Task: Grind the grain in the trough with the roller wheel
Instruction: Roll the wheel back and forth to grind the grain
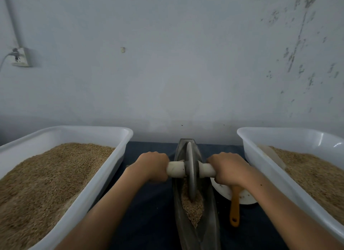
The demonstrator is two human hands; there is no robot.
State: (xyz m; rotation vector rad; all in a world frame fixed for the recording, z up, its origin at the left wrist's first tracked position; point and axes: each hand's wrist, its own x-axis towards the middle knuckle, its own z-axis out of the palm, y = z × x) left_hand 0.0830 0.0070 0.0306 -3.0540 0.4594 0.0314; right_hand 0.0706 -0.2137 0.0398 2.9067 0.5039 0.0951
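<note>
Grinding under way, low centre of frame

Left hand (151, 167) and right hand (228, 169) curled tight round the roller wheel (191, 172) axle; grain (192, 206) in the trough (210, 223) looked mostly whole.

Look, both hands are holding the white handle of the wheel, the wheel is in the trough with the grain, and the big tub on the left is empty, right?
Not quite. The head view shows the left tub nearly full of grain. The rest holds: left hand and right hand grip the wheel's white handle in the trough.
</note>
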